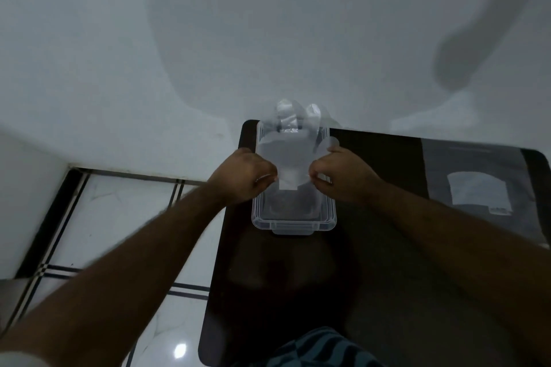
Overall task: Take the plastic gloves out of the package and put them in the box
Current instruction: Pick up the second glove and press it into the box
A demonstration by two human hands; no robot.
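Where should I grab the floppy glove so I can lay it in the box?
Pinch the glove at its two cuff corners, one from each side, as the left hand and right hand do. It is thin and limp, so a two-corner hold keeps it spread flat over the box.

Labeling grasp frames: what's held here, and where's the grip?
Both hands hold one clear plastic glove over the box: left hand and right hand pinch opposite sides near its cuff end.
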